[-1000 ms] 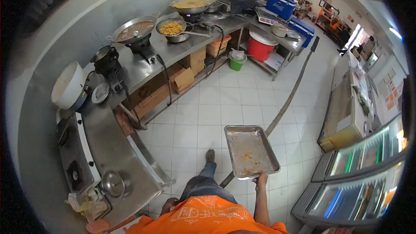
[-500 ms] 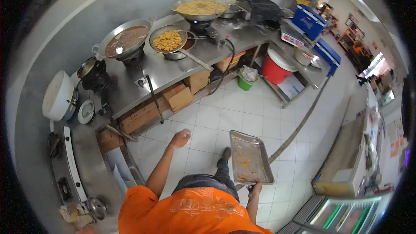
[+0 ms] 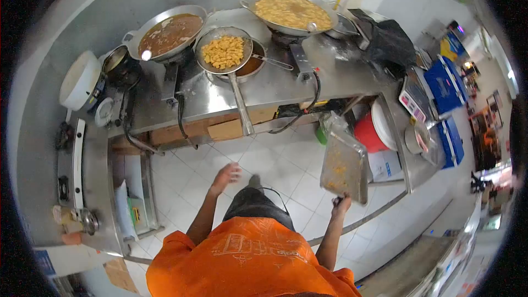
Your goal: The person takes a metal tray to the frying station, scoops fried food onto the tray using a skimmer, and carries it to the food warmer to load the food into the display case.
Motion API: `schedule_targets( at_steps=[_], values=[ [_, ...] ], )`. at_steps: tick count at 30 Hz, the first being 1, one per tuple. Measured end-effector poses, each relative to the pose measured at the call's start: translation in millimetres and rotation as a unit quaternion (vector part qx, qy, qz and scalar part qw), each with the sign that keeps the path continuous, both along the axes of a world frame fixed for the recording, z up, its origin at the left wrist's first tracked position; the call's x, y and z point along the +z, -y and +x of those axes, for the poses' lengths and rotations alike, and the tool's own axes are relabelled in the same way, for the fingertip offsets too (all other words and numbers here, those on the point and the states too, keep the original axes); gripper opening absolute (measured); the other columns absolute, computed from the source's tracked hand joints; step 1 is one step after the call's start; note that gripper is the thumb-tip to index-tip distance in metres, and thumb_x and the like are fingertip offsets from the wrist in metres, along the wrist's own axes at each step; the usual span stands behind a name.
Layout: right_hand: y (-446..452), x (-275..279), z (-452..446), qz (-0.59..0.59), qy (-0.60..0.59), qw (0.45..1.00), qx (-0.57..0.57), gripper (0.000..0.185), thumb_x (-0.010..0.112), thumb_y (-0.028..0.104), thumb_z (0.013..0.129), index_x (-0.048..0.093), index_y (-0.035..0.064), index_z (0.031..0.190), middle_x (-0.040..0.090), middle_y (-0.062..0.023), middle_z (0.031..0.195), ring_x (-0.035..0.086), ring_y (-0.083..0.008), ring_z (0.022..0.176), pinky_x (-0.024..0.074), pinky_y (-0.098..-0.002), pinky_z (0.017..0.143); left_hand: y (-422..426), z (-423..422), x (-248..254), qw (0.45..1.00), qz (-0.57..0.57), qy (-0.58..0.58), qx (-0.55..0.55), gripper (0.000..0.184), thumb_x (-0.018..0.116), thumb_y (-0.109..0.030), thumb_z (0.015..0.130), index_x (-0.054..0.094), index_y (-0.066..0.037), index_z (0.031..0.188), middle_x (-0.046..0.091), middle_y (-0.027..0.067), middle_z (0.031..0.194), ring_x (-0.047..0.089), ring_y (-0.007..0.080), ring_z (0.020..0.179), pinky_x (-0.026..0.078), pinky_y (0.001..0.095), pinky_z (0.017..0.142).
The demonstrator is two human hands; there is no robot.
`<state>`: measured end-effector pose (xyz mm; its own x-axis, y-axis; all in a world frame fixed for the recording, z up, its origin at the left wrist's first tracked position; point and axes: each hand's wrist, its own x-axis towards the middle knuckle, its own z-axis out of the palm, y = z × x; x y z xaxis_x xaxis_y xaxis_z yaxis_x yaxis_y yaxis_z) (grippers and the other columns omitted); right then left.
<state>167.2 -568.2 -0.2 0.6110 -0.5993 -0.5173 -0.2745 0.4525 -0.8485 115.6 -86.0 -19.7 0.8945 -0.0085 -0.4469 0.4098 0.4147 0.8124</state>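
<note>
My right hand [image 3: 343, 203] grips a metal baking tray [image 3: 344, 159] by its near edge. The tray is tilted, and yellowish crumbs and grease cling to its surface. Something small and dark shows at that hand, too unclear to name. My left hand [image 3: 225, 177] hangs over the floor with nothing in it, its fingers loosely apart and slightly blurred. Ahead, on the steel counter, a long-handled strainer [image 3: 240, 99] holds golden fried pieces [image 3: 223, 52] and rests over a pan of brown liquid [image 3: 252, 66].
A wok of brown oil [image 3: 170, 34] and a larger wok of pale frying food [image 3: 294, 12] stand on burners. Black hoses [image 3: 180, 121] hang at the counter front. To the right are a red bucket [image 3: 369, 133], a scale [image 3: 413, 99] and blue coolers [image 3: 444, 85].
My view has turned to the right and come closer to the counter. The tray in my right hand has swung forward and is now more tilted. My left hand remains free.
</note>
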Motion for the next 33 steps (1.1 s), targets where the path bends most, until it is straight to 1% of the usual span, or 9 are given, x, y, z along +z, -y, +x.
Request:
schedule_targets(
  at_steps=[3,6,9,13,19,23,26,30,33],
  values=[
    [7.2,25.0,108.1,-0.014,0.033,0.999,0.035,0.016,0.047,0.026,0.083,0.047,0.0099,0.085,0.037,-0.001,0.052,0.034,-0.0128,0.04,0.0338,-0.0295,0.041,5.1,75.3,24.2,0.989,-0.122,0.003,0.084,0.048,0.036,-0.046,0.093,0.046,-0.008,0.122,0.055,0.0085,0.112,0.056,0.018,0.093,0.045,0.0344,0.08],
    [-12.0,43.0,202.6,-0.013,0.05,0.999,0.014,0.015,0.046,0.024,0.082,0.047,0.01,0.086,0.039,-0.0017,0.054,0.034,-0.0128,0.04,0.0336,-0.0291,0.041,11.4,167.1,67.3,0.965,-0.21,0.072,0.14,0.046,0.038,-0.042,0.093,0.045,-0.009,0.124,0.058,0.0071,0.105,0.057,0.0167,0.085,0.047,0.0312,0.074],
    [-13.3,48.4,268.0,0.021,0.073,0.996,0.053,0.017,0.046,0.025,0.082,0.049,0.0098,0.089,0.044,-0.0036,0.059,0.036,-0.0136,0.042,0.0353,-0.0294,0.043,-16.5,244.0,47.1,0.951,-0.243,0.069,0.176,0.04,0.04,-0.037,0.093,0.046,-0.009,0.121,0.058,0.0041,0.089,0.053,0.012,0.065,0.046,0.0252,0.057],
    [-18.4,52.3,329.0,0.021,0.065,0.993,0.091,0.02,0.047,0.028,0.082,0.051,0.0106,0.092,0.048,-0.004,0.062,0.038,-0.0137,0.044,0.036,-0.0298,0.046,-49.0,319.5,68.1,0.923,-0.292,0.067,0.243,0.03,0.041,-0.029,0.093,0.047,-0.008,0.113,0.048,-0.0003,0.072,0.037,0.0068,0.046,0.033,0.0202,0.037],
    [-10.3,52.0,378.0,-0.026,0.011,0.995,0.096,0.022,0.046,0.03,0.082,0.051,0.0121,0.094,0.049,-0.0028,0.069,0.038,-0.0123,0.049,0.036,-0.029,0.049,-47.1,343.2,76.8,0.929,-0.27,0.021,0.252,0.01,0.047,-0.019,0.09,0.045,-0.009,0.09,0.037,-0.0056,0.057,0.029,0.0028,0.038,0.023,0.0174,0.03],
    [4.8,42.6,411.8,-0.021,-0.007,0.992,0.124,0.023,0.043,0.03,0.084,0.05,0.012,0.096,0.05,-0.0027,0.074,0.038,-0.0115,0.051,0.0354,-0.0274,0.049,-30.3,340.9,108.6,0.945,-0.225,-0.01,0.237,0.028,0.051,-0.021,0.091,0.041,-0.014,0.066,0.031,-0.0077,0.047,0.026,0.0012,0.033,0.019,0.0165,0.027],
    [14.5,36.5,441.7,-0.016,-0.032,0.988,0.149,0.023,0.04,0.029,0.087,0.05,0.0118,0.098,0.052,-0.0034,0.076,0.04,-0.0116,0.051,0.035,-0.0262,0.047,-9.6,348.4,130.7,0.915,-0.252,-0.036,0.312,0.035,0.05,-0.02,0.091,0.035,-0.016,0.059,0.028,-0.0078,0.044,0.022,0.0007,0.031,0.02,0.0155,0.027],
    [22.5,42.1,480.0,-0.002,-0.049,0.986,0.158,0.022,0.04,0.027,0.089,0.052,0.0105,0.097,0.054,-0.0046,0.076,0.042,-0.0122,0.05,0.0337,-0.0255,0.044,25.9,334.4,154.8,0.922,-0.248,-0.011,0.297,0.016,0.045,-0.011,0.09,0.039,-0.011,0.075,0.034,-0.0062,0.053,0.028,0.0,0.035,0.024,0.015,0.026],
    [66.2,5.8,507.5,0.035,-0.013,0.975,0.219,0.023,0.042,0.026,0.09,0.054,0.0085,0.097,0.055,-0.0058,0.078,0.043,-0.0127,0.051,0.0337,-0.0258,0.043,70.6,325.5,184.4,0.917,-0.211,0.02,0.338,0.009,0.052,-0.012,0.086,0.046,-0.009,0.092,0.035,-0.0064,0.058,0.026,0.0009,0.036,0.022,0.0151,0.027]
  ],
)
